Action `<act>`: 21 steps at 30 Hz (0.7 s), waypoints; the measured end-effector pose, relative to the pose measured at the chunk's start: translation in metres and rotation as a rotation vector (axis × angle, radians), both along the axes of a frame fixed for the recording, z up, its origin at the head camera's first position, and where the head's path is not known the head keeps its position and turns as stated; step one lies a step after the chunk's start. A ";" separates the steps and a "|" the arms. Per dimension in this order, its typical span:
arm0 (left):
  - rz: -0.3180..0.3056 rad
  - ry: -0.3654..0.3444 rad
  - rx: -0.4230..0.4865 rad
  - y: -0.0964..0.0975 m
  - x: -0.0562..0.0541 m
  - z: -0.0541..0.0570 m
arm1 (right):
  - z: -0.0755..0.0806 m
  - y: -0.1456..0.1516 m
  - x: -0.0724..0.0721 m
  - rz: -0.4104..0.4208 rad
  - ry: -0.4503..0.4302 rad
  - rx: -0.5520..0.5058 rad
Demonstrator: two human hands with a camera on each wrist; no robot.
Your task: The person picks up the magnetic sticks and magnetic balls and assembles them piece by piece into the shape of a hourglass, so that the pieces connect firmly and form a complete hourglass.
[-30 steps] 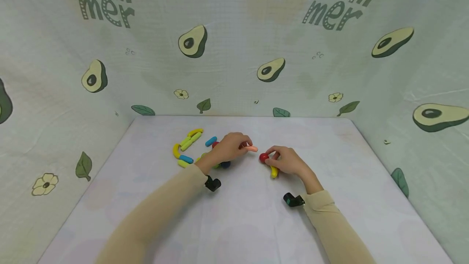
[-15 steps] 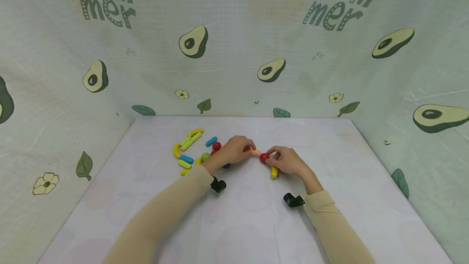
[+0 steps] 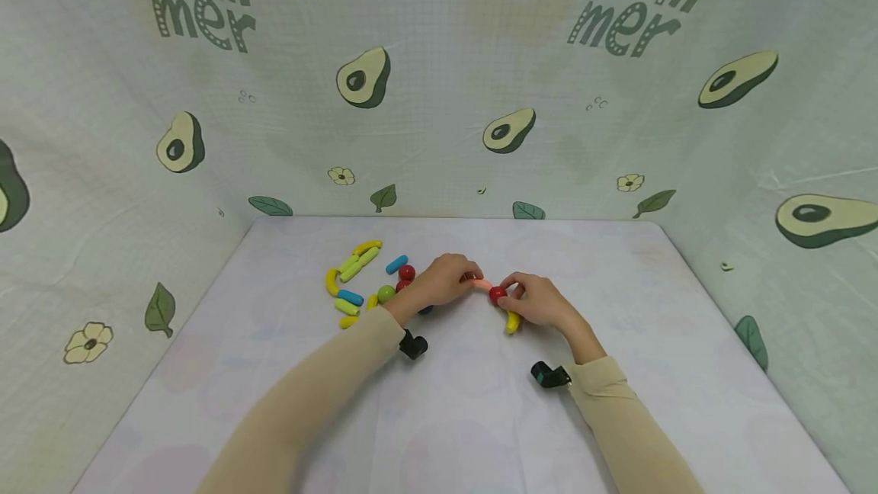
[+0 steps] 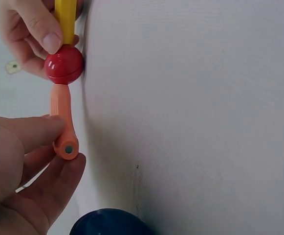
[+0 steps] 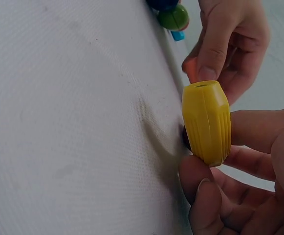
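Observation:
My left hand (image 3: 442,280) pinches a curved orange magnetic stick (image 4: 61,105) between thumb and fingers; a small metal disc shows in its near end. The stick's far end meets a shiny red ball (image 4: 66,66). My right hand (image 3: 538,302) grips that ball, its fingertips right where a yellow stick (image 5: 207,125) joins it. Seen from the head, the orange stick, red ball and yellow stick make one bent line, with the yellow piece pointing toward me. In the right wrist view the yellow stick hides the red ball almost wholly.
Left of my hands, loose pieces lie on the pale tabletop (image 3: 439,418): light green sticks (image 3: 347,307), blue sticks (image 3: 396,264), yellow curved ones (image 3: 332,281), red balls (image 3: 406,273) and a green ball (image 3: 386,293). A dark blue ball (image 4: 110,223) sits below my left hand.
My left hand has moved right with the orange stick, bringing its end against the red ball. My right hand has stayed nearly still, holding the ball and yellow stick.

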State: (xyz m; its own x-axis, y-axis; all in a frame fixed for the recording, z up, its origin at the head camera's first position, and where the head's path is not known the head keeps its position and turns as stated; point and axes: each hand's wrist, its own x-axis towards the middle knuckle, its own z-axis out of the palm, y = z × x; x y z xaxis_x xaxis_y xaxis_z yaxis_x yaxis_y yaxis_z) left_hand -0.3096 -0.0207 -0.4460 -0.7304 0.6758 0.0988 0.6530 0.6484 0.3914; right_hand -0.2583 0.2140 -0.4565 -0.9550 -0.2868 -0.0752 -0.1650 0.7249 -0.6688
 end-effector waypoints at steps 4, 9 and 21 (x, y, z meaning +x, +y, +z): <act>-0.016 -0.014 -0.001 0.001 -0.002 -0.001 | 0.000 -0.001 0.000 0.006 -0.004 -0.005; -0.009 -0.040 0.010 0.003 -0.002 -0.001 | 0.001 -0.001 0.000 0.021 -0.013 0.010; -0.029 -0.042 0.027 0.008 -0.005 -0.006 | 0.003 -0.001 -0.001 0.053 -0.002 0.034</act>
